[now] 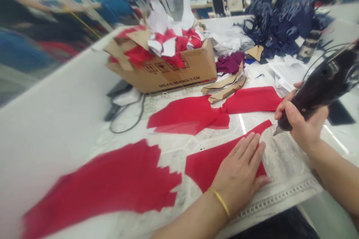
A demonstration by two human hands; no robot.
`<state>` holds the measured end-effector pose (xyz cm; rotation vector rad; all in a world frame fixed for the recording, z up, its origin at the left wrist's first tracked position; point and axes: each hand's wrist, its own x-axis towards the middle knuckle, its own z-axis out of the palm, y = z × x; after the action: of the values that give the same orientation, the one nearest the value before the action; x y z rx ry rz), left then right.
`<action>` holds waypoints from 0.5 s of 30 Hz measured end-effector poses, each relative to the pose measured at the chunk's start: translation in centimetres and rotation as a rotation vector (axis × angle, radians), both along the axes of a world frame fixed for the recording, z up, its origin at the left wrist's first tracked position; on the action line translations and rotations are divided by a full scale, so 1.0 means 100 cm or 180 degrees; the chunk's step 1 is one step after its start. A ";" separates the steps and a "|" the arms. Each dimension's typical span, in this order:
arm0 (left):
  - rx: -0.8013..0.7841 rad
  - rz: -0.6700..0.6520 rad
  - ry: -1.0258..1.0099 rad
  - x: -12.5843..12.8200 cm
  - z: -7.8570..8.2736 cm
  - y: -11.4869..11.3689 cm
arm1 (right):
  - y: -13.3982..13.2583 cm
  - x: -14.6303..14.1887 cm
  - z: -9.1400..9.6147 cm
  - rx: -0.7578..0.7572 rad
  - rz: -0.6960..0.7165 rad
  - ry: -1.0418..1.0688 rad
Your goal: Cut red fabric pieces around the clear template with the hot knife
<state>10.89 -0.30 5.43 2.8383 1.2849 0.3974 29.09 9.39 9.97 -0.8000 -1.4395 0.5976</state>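
Note:
My left hand (241,173) lies flat with fingers stretched out on a red fabric piece (206,164), pressing it onto white lace (283,160) at the table's near edge. A yellow band circles that wrist. My right hand (301,119) grips a black corded hand tool (322,86), its metal tip down at the far end of the same red piece where it meets the lace. Other red pieces lie around: a large one (112,183) at the near left, and one (190,115) in the middle.
A cardboard box (179,71) stuffed with red and white scraps stands at the back. Cardboard strips (227,87), a purple cloth (230,62), dark blue fabric (280,22) and white paper (286,71) lie behind. A black cable (131,119) loops left of centre.

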 end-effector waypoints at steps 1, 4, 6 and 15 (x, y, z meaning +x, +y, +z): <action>0.0019 -0.0013 0.0020 -0.004 0.001 -0.008 | -0.006 0.000 0.001 -0.0038 0.0121 -0.0027; 0.0125 -0.0064 0.0062 -0.010 -0.002 -0.030 | -0.021 0.000 0.004 -0.0154 0.0401 -0.0290; 0.0220 -0.0071 0.0067 -0.010 -0.007 -0.039 | -0.029 -0.001 0.006 -0.0211 0.0546 -0.0377; 0.0430 0.0053 -0.0276 -0.009 -0.015 -0.047 | -0.044 0.001 0.008 -0.0284 0.1167 -0.0059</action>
<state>10.01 -5.04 3.93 2.8831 1.3147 0.6237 29.15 5.00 10.77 -0.6137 -1.5987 0.9399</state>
